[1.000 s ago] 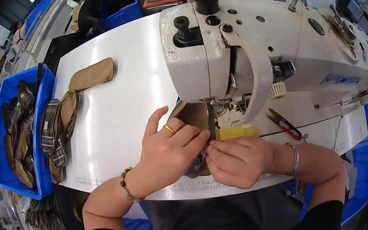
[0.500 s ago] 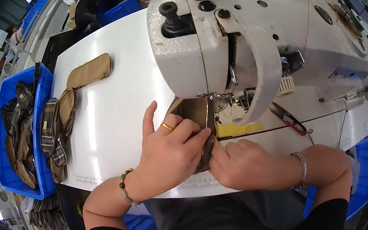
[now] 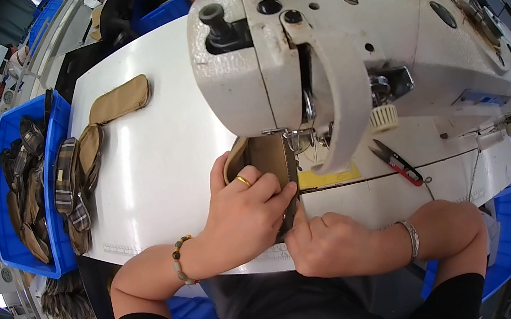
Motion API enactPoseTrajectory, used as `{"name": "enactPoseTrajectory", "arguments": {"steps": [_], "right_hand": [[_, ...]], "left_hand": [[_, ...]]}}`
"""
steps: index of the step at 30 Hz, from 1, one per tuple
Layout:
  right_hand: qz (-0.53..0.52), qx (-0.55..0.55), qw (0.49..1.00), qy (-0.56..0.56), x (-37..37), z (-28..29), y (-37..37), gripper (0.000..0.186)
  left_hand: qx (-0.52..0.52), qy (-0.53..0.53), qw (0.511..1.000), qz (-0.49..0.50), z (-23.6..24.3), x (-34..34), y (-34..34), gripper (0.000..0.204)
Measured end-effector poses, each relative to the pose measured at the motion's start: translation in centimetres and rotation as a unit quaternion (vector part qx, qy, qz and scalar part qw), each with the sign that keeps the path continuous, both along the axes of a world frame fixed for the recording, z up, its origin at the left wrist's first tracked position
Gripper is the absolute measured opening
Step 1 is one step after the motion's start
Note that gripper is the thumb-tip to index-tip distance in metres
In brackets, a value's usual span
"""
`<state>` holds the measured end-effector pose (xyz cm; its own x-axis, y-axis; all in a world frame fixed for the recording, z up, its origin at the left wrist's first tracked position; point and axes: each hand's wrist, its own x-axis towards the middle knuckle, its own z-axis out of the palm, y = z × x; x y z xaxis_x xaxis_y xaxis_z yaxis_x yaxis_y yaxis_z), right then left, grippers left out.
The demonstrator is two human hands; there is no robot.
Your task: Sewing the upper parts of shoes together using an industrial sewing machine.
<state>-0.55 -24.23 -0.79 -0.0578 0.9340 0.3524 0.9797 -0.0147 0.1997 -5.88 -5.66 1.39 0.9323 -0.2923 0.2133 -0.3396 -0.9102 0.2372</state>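
My left hand, with a gold ring, grips a khaki fabric piece with a curved side wall and a dark zipper strip along its right edge, under the needle area of a white sewing machine. My right hand is just below it, fingers curled, index finger pressing against the piece's lower right end. A yellow plate or tape lies right of the fabric. Thread snips with red-and-black handles lie further right.
A blue bin of dark plaid pieces stands at left, beside stitched plaid and khaki pieces and a flat khaki piece on the white table. More blue bins are at lower right and behind the machine.
The fabric has moved up slightly at the needle. My left forefinger has come down against its left side. My right hand has slid lower, its forefinger now more extended.
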Motion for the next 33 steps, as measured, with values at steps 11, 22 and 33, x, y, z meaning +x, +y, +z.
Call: {"name": "enactPoseTrajectory", "arguments": {"steps": [11,22,33], "right_hand": [[-0.039,-0.004,0.999,-0.004,-0.5,-0.3,0.1,0.019],[-0.088,0.014,0.995,-0.036,2.5,-1.0,1.4,0.011],[-0.068,-0.030,0.997,-0.011,1.8,0.0,0.5,0.019]], "left_hand": [[-0.004,-0.015,1.000,-0.011,-0.3,0.5,0.2,0.031],[-0.040,-0.026,0.998,0.027,-1.9,3.5,1.9,0.029],[0.050,-0.118,0.991,0.024,-0.9,2.0,1.1,0.011]]}}
